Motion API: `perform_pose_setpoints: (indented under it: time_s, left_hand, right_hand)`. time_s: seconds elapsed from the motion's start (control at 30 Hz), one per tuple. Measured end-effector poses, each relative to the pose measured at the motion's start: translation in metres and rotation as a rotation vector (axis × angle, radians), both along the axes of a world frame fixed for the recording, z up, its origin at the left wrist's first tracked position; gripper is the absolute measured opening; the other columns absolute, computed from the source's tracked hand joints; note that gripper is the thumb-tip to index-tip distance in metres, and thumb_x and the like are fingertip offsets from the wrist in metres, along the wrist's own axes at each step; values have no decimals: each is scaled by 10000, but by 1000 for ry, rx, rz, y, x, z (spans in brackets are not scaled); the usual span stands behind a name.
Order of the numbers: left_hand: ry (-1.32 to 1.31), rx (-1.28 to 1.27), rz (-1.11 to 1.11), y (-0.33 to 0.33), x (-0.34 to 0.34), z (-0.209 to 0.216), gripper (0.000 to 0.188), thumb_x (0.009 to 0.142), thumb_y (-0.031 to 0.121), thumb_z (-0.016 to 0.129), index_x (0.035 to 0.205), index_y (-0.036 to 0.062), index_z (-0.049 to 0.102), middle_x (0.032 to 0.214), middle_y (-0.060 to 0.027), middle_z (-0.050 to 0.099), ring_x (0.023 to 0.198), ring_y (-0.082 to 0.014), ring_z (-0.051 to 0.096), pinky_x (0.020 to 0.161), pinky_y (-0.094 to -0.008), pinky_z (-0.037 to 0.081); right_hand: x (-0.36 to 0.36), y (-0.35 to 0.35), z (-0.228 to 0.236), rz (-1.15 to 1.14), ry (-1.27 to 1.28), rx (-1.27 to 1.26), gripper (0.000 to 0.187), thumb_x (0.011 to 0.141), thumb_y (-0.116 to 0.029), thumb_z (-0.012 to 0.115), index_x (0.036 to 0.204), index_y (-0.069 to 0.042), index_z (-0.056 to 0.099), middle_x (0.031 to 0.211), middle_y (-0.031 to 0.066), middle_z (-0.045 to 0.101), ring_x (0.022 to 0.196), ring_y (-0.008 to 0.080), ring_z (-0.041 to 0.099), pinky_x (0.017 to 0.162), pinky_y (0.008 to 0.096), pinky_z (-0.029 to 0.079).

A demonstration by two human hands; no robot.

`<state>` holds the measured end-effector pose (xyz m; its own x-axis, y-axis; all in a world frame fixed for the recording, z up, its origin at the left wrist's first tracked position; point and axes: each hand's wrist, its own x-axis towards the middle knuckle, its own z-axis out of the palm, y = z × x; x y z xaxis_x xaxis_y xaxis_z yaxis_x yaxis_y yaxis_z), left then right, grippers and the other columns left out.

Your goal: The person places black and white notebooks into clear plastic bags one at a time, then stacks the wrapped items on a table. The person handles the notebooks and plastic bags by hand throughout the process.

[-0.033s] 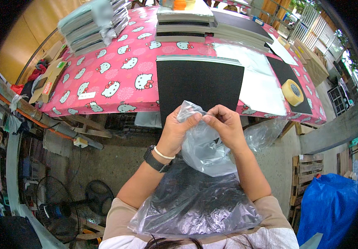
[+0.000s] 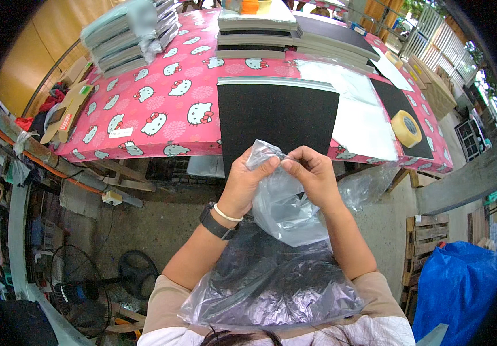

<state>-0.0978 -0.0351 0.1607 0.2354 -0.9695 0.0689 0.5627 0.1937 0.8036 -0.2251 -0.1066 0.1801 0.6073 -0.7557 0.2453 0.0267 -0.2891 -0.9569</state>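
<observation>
Between my hands hangs a clear plastic bag [image 2: 288, 222], crumpled and drooping below the fingers. My left hand [image 2: 240, 185] pinches its upper edge between thumb and fingers. Beside it, almost touching, my right hand [image 2: 313, 177] pinches the same edge near the left thumb. More clear plastic [image 2: 271, 294] spreads across my lap with something dark under it; whether it is part of the same bag, I cannot tell. Just beyond my hands, a stack of black-topped sheets [image 2: 277, 112] juts over the table's near edge, its lower part hidden behind the hands.
The table [image 2: 162, 104] has a pink patterned cover. On it are wrapped stacks [image 2: 121, 40] at far left, more stacks [image 2: 257, 43] at the back, white sheets [image 2: 363, 115] and a tape roll [image 2: 405, 129] at right. A fan [image 2: 78, 291] stands lower left, a blue tarp [image 2: 453, 294] lower right.
</observation>
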Motion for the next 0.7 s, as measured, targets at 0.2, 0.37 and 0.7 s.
perform_pose_setpoints:
  time_s: [0.2, 0.37, 0.7]
  left_hand:
    - [168, -28, -48, 2, 3, -2, 228, 832, 219, 515, 968, 36, 510, 904, -57, 576, 796, -124, 554, 735, -259, 439]
    - [392, -52, -149, 8, 9, -2, 273, 837, 238, 501, 1021, 37, 482, 896, -59, 573, 780, -129, 560, 708, -257, 461]
    - [-414, 140, 1352, 112, 198, -138, 310, 781, 64, 406, 1084, 1, 426, 863, -93, 502, 631, -147, 505, 581, -258, 456]
  right_hand:
    - [4, -3, -4, -266, 163, -423, 142, 785, -128, 562, 759, 4, 520, 511, 86, 470, 467, 89, 446, 435, 239, 357]
    - [-8, -23, -4, 89, -115, 261, 204, 838, -208, 502, 767, -19, 533, 788, 37, 580, 723, 126, 534, 641, 234, 404]
    - [-119, -83, 23, -565, -651, 349, 167, 841, -250, 482, 881, -93, 519, 666, -11, 506, 570, 79, 519, 474, 212, 447]
